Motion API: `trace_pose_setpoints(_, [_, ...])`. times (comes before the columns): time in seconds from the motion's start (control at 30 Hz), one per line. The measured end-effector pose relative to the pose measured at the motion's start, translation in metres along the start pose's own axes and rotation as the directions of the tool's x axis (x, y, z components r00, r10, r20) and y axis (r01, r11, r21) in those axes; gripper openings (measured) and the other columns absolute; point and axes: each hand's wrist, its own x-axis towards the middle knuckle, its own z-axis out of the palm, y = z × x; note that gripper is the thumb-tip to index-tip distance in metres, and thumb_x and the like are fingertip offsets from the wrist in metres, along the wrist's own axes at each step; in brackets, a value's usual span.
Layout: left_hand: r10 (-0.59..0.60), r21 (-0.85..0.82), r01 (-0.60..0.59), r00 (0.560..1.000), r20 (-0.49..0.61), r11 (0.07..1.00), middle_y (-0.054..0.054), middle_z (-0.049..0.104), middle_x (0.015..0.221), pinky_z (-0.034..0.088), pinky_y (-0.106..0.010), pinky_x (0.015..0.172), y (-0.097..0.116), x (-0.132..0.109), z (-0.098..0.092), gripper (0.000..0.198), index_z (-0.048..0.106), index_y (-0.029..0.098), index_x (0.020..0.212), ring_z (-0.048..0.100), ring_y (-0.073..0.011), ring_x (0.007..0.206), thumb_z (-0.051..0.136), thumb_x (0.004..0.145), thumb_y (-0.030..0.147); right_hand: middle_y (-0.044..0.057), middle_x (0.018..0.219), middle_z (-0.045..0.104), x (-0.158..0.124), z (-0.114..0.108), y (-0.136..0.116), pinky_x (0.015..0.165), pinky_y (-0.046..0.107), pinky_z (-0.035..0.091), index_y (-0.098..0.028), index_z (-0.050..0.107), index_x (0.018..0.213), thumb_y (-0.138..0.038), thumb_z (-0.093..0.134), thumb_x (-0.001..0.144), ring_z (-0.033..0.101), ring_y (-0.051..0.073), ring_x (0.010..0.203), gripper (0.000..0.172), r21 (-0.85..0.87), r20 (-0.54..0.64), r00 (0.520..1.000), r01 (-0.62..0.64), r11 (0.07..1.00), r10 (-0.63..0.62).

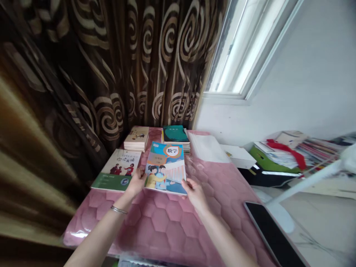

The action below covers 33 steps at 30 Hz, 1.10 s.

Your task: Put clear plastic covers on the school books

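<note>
A blue textbook [167,163] with two drawn children on its cover lies in front of me on the pink quilted table cover [172,222]. My left hand [137,181] grips its near left corner, fingers curled round the edge; a thin bracelet sits on that wrist. My right hand [194,192] holds the near right corner. Just left of it, partly under my left hand, lies a book with a green strip [118,168].
Behind are a stack of tan books [137,138], a teal book on a pile [175,134] and clear plastic sleeves [207,147]. A dark curtain hangs left and behind. A dark tablet [274,235] lies at right; a cluttered pile of papers [289,152] beyond.
</note>
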Motion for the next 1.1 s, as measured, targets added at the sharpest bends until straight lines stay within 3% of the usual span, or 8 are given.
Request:
trace_pose_setpoints(0.17, [0.031,0.395,0.043,0.984,-0.177,0.918,-0.009,0.069,0.089,0.048,-0.031,0.083,-0.011,0.001,-0.058,0.016,0.056,0.015,0.093,0.066,-0.0221,0.096,0.053,0.078,0.013,0.005,0.077,0.071,-0.016,0.064,-0.008,0.039,0.022,0.048,-0.02,0.057,0.087,-0.056,0.051,0.08,0.064,0.016,0.046,0.037,0.028,0.096,0.994,0.044,0.999,-0.047])
trace_pose_setpoints(0.33, [0.007,0.579,0.166,0.959,-0.284,0.798,-0.013,0.069,0.089,0.048,-0.03,0.076,-0.015,0.001,-0.132,0.02,0.059,0.011,0.096,0.067,-0.025,0.088,0.05,0.078,0.009,0.004,0.074,0.069,-0.018,0.141,-0.023,0.035,0.018,0.042,-0.019,0.055,0.085,-0.046,0.045,0.087,0.062,0.013,0.042,0.029,0.02,0.194,0.979,0.063,0.998,-0.065])
trace_pose_setpoints(0.43, [0.003,0.663,0.223,0.947,-0.321,0.714,-0.013,0.07,0.091,0.048,-0.028,0.075,-0.024,0.0,-0.161,0.026,0.06,0.01,0.102,0.068,-0.0238,0.087,0.048,0.08,0.008,0.005,0.079,0.07,-0.014,0.18,-0.026,0.035,0.016,0.041,-0.018,0.055,0.084,-0.04,0.044,0.089,0.062,0.011,0.042,0.025,-0.031,0.238,0.97,0.067,0.997,-0.058])
trace_pose_setpoints(0.6, [0.025,0.74,0.244,0.943,-0.332,0.627,-0.017,0.068,0.102,0.048,-0.029,0.082,-0.043,-0.001,-0.173,0.037,0.057,0.008,0.116,0.067,-0.0218,0.093,0.042,0.082,0.004,0.01,0.085,0.071,-0.002,0.214,-0.018,0.037,0.019,0.04,-0.016,0.058,0.085,-0.036,0.043,0.091,0.063,0.012,0.044,0.026,-0.226,0.254,0.966,0.105,0.969,-0.045])
trace_pose_setpoints(0.8, [0.111,0.894,0.263,0.94,-0.322,0.362,-0.016,0.062,0.108,0.049,-0.035,0.075,-0.04,-0.005,-0.169,0.038,0.059,0.013,0.12,0.066,-0.0235,0.083,0.035,0.091,0.017,0.018,0.1,0.071,0.007,0.22,-0.013,0.077,0.026,0.049,-0.01,0.062,0.105,-0.028,0.052,0.088,0.068,0.024,0.095,0.027,-0.499,0.211,0.932,0.362,0.787,-0.295])
trace_pose_setpoints(0.87, [0.109,0.881,0.286,0.931,-0.349,0.376,-0.013,0.063,0.107,0.049,-0.036,0.076,-0.038,-0.004,-0.173,0.037,0.063,0.019,0.117,0.066,-0.0241,0.084,0.037,0.091,0.02,0.019,0.105,0.07,0.009,0.221,-0.013,0.079,0.026,0.048,-0.009,0.057,0.119,-0.027,0.052,0.088,0.067,0.024,0.099,0.036,-0.533,0.227,0.932,0.362,0.764,-0.283])
trace_pose_setpoints(0.97, [0.064,0.805,0.304,0.92,-0.387,0.51,-0.009,0.065,0.099,0.049,-0.034,0.077,-0.043,0.0,-0.186,0.031,0.069,0.024,0.109,0.065,-0.0225,0.086,0.047,0.087,0.025,0.018,0.105,0.07,0.012,0.222,-0.013,0.079,0.025,0.048,-0.009,0.054,0.123,-0.03,0.051,0.089,0.067,0.024,0.099,0.04,-0.546,0.27,0.925,0.376,0.749,-0.268])
trace_pose_setpoints(1.1, [0.11,0.691,0.158,0.939,-0.327,0.705,-0.007,0.07,0.091,0.05,-0.026,0.076,-0.058,0.004,-0.206,0.026,0.074,0.02,0.097,0.066,-0.0191,0.08,0.057,0.079,0.031,0.016,0.105,0.071,0.014,0.22,-0.013,0.079,0.024,0.048,-0.011,0.056,0.121,-0.03,0.051,0.09,0.068,0.022,0.097,0.037,-0.543,0.314,0.913,0.398,0.739,-0.261])
